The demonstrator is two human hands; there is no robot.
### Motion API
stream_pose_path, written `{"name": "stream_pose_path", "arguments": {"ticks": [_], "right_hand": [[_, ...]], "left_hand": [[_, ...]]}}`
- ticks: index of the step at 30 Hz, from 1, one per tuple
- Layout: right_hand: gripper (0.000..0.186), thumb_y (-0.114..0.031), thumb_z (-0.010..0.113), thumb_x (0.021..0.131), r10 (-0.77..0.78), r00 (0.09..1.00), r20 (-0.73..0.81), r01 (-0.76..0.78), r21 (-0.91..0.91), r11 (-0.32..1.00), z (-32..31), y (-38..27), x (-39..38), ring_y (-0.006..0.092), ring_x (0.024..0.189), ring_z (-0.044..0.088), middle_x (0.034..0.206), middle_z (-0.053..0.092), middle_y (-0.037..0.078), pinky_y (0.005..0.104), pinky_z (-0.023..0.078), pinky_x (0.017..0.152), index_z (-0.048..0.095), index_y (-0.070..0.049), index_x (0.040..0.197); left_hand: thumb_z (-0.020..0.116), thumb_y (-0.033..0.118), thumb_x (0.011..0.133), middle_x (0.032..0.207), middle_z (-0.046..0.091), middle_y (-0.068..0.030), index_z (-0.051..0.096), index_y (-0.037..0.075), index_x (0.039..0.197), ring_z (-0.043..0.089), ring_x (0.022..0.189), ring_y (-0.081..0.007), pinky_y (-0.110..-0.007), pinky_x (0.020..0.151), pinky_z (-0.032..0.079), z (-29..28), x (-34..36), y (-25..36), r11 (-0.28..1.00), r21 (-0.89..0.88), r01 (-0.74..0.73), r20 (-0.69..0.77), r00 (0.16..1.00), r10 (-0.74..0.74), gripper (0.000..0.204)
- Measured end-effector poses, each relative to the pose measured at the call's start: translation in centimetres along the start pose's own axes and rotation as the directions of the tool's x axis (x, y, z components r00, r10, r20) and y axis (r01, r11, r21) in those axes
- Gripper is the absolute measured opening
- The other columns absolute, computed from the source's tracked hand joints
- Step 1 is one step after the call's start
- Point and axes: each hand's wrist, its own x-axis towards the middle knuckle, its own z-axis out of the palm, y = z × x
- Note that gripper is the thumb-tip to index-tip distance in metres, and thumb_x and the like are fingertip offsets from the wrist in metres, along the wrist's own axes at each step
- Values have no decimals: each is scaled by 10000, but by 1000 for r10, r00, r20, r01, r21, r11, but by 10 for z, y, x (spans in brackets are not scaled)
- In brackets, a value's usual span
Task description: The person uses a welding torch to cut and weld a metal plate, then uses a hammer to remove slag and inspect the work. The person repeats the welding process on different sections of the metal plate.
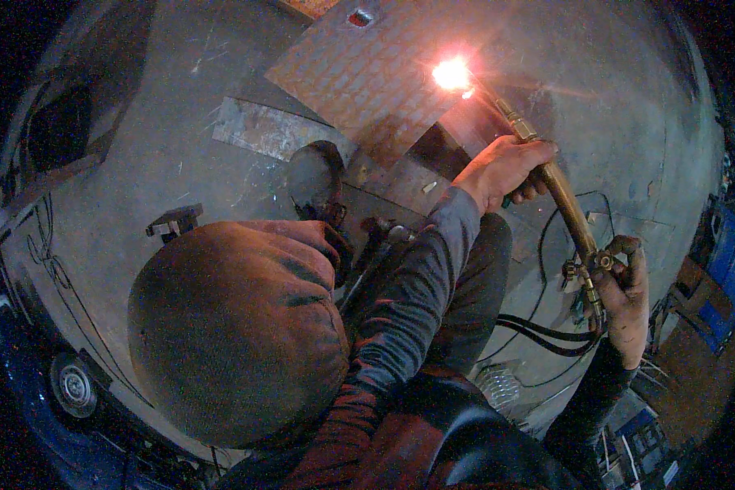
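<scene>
A long brass cutting torch slants across the right half, its head pointing up and left. A glaring white-pink glow at its tip hides the tip and the metal under it. My left hand is closed around the front of the torch body, behind the brass nut. At the rear, my right hand pinches a small valve knob between thumb and fingers. Two dark hoses run from the torch's back end. Beneath the glow lies a rusty patterned steel plate.
A flat metal strip lies left of the plate, by a dark shoe. A small metal block stands farther left. A thin cable loops near the torch. A vehicle wheel shows at lower left, blue and rusty pieces at right.
</scene>
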Motion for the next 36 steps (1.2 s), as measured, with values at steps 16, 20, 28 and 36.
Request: {"name": "stream_pose_path", "arguments": {"ticks": [16, 20, 28, 36], "right_hand": [[372, -80, 626, 931, 71, 997, 8, -72, 80, 994, 4, -7, -3, 103, 661, 589, 947, 666, 40, 242, 455, 530, 509, -132, 1281], [374, -45, 647, 919, 17, 1000, -16, -16, 59, 998, 0, 6, -3, 111, 665, 589, 949, 644, 36, 249, 465, 523, 498, -122, 1253], [385, -14, 647, 919, 80, 997, -8, -79, 25, 997, -5, 5, -3, 116, 744, 603, 958, 624, 28, 256, 483, 578, 497, -118, 1258], [429, -44, 638, 936, 54, 998, 8, -55, 44, 998, -1, -1, -6, 106, 601, 581, 935, 672, 50, 237, 442, 486, 471, -130, 1321]], "left_hand": [[614, 435, 942, 674, 644, -48, 704, 61, 873, 523, 479, -121, -297, 435, 400, 3, -3, -3, 999, -6, -34, -54, 998, 34, 391], [624, 420, 940, 692, 668, -87, 719, 25, 903, 581, 495, -151, -318, 450, 461, 5, 3, -6, 999, 8, -53, -46, 998, 53, 407], [631, 462, 944, 697, 647, -39, 706, 47, 929, 556, 514, -145, -302, 451, 432, 3, -2, -2, 999, 31, -8, -20, 1000, 9, 422], [598, 380, 953, 686, 658, -76, 687, 41, 863, 540, 509, -125, -287, 439, 394, 7, -8, 6, 1000, -6, 30, -24, 999, -30, 361]]}}
